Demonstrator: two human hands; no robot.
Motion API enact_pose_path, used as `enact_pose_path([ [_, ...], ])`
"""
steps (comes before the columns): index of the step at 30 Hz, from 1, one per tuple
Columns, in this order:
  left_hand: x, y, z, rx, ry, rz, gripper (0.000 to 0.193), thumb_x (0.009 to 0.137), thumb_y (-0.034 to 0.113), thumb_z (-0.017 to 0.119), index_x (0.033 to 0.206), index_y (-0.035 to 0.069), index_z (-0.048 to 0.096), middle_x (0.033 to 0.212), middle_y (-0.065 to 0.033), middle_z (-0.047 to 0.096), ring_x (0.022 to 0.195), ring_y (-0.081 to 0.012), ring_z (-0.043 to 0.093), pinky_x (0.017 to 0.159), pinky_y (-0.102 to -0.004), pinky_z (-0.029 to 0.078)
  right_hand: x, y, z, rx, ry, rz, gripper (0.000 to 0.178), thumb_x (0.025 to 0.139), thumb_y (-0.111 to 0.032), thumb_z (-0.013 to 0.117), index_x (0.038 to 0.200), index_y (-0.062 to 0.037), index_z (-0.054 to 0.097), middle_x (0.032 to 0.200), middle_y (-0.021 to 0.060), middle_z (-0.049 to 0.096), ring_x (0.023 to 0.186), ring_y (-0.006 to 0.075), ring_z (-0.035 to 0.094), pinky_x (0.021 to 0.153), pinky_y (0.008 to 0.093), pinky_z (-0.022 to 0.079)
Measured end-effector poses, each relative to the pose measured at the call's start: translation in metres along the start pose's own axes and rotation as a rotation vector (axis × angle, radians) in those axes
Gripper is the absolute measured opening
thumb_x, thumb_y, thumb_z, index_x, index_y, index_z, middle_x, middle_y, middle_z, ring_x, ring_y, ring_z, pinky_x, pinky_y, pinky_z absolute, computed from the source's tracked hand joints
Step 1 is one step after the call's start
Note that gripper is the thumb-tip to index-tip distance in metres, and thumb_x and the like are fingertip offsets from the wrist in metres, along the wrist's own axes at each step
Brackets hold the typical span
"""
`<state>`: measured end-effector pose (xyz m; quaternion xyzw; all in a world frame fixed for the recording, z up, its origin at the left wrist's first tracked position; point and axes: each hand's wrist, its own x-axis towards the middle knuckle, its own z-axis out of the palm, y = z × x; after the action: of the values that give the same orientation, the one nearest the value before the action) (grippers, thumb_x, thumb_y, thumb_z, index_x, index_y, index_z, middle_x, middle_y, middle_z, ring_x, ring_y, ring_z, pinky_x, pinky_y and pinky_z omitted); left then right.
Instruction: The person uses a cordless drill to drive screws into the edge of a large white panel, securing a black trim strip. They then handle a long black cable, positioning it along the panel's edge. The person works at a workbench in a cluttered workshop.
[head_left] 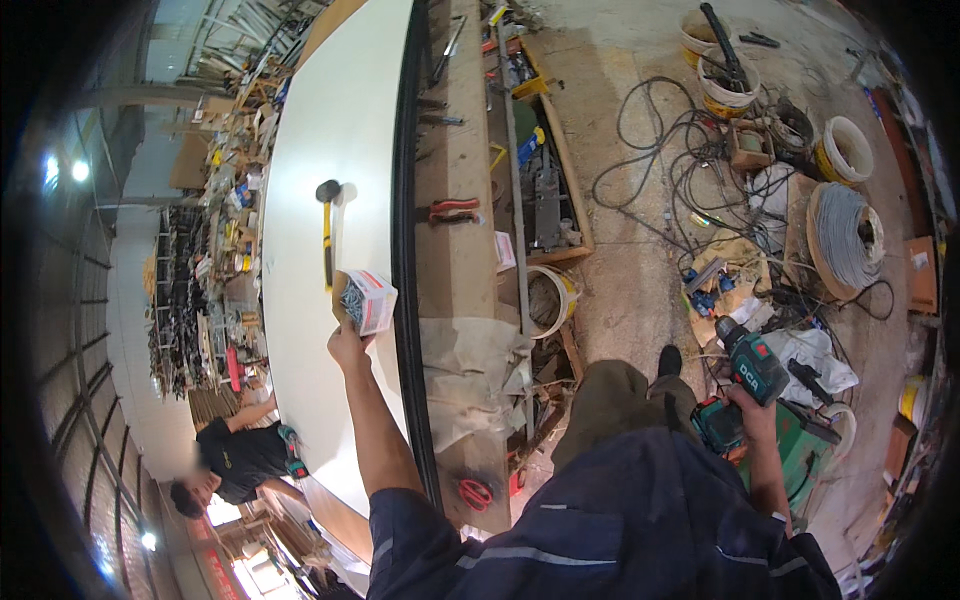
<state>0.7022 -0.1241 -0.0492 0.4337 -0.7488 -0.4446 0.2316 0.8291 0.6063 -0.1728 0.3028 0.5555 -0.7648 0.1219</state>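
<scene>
My left hand (348,347) is closed on the near edge of a small open cardboard box of screws (374,304), white with red print. Loose grey screws (351,300) fill its open side. The box rests on a long white panel (310,130). Just beyond it on the panel lies a hammer (327,235) with a yellow handle and dark head. Off to the right, my right hand (755,415) is wrapped round the grip of a green and black cordless drill (752,365), which is held above the floor with its chuck pointing away from me.
A wooden bench (470,270) beside the panel bears red-handled pliers (455,211) and red-handled scissors (475,494). Cables (650,150), buckets (848,150) and a wire spool (845,240) crowd the right-hand floor. Another person (245,460) with a drill stands across the panel.
</scene>
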Motion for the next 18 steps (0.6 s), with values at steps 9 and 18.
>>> enact_pose_path([
  [9, 0.131, 0.072, 0.139, 0.644, 0.3, 0.441, 0.041, 0.094, 0.025, 0.068, 0.118, -0.008, 0.064, 0.113, -0.0278, 0.066, 0.097, -0.0411, 0.066, 0.086, -0.0493, 0.056, 0.035, -0.043, 0.027, -0.109, 0.193, 0.008, 0.011, 0.082, -0.001, 0.068, 0.093, 0.0002, 0.067, 0.078, 0.0077, 0.068, 0.072, 0.0186, 0.066, 0.069, 0.0333, 0.052],
  [18, 0.21, 0.178, 0.215, 0.818, -0.194, 0.869, 0.029, 0.083, 0.02, 0.079, 0.109, 0.008, 0.072, 0.101, -0.0111, 0.073, 0.095, -0.0311, 0.069, 0.086, -0.0445, 0.052, 0.118, -0.123, 0.156, -0.02, 0.166, -0.042, 0.029, 0.083, 0.0, 0.067, 0.112, 0.0027, 0.067, 0.094, 0.006, 0.069, 0.074, 0.0158, 0.063, 0.069, 0.0311, 0.051],
])
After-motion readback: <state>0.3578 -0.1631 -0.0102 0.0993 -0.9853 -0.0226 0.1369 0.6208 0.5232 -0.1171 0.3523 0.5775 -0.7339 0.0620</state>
